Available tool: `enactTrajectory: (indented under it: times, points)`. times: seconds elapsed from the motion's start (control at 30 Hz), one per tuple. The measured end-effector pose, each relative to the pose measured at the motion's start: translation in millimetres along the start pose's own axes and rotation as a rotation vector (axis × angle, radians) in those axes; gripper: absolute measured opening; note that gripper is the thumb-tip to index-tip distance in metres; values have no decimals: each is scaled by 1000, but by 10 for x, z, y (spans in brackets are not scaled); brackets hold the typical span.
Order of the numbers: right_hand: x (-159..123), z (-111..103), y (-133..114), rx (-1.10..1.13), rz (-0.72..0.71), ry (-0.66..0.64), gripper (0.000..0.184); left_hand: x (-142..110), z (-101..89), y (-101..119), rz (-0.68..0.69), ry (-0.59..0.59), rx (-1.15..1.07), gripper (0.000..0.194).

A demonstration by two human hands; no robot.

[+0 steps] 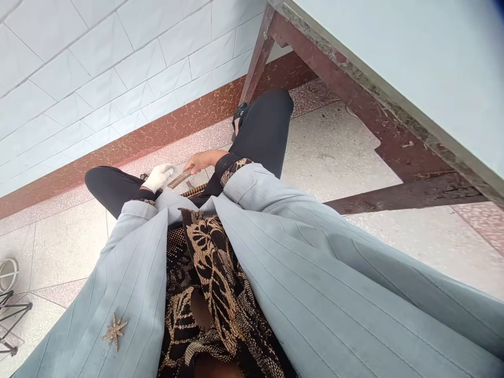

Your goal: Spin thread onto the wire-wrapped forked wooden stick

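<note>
My right hand (201,160), bare, is closed around the end of a short brown stick-like piece (180,178) that slants down and left between my knees. Close to its other end is my left hand (158,177) in a white glove, with the fingers curled in. Whatever those gloved fingers hold is too small to make out. Just below the brown piece lies a tan-and-dark striped edge (195,191), partly hidden by my clothing. A small dark object (144,176) shows beside the glove.
A table with a pale top (425,68) and a reddish-brown wooden frame (342,89) stands to my right. Ahead is a white tiled wall (118,68) with a brown skirting (129,144). On the floor at left are a white round container (8,274) and a black metal frame (16,315).
</note>
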State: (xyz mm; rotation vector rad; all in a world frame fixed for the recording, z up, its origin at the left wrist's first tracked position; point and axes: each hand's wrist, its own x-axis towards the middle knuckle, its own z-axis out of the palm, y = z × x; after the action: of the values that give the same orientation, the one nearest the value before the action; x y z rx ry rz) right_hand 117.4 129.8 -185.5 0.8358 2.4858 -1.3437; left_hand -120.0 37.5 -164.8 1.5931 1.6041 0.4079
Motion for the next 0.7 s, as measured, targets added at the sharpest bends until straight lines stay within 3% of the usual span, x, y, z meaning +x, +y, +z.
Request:
enactTrajectory:
  times: [0.1, 0.17, 0.27, 0.33, 0.43, 0.57, 0.7]
  points:
    - [-60, -69, -37, 209, -42, -89, 59, 19, -30, -49, -36, -84, -155, 24]
    - [-87, -98, -67, 390, -152, -58, 58, 20, -35, -58, -49, -89, -260, 26]
    - [-76, -96, -113, 621, -258, 149, 57, -7, -25, -25, -48, -68, -379, 25]
    - [-53, -78, -140, 662, -213, 338, 58, -38, -9, 13, -60, -148, -404, 21]
    - [-49, -51, -171, 420, -9, 484, 57, -79, 24, 64, -127, -276, -321, 16]
    - [-110, -19, -202, -65, 227, 343, 41, -103, 56, 87, -119, -320, -141, 13]
    - [-133, 16, -212, -138, 227, 240, 35, -94, 57, 74, -18, -298, 43, 19]
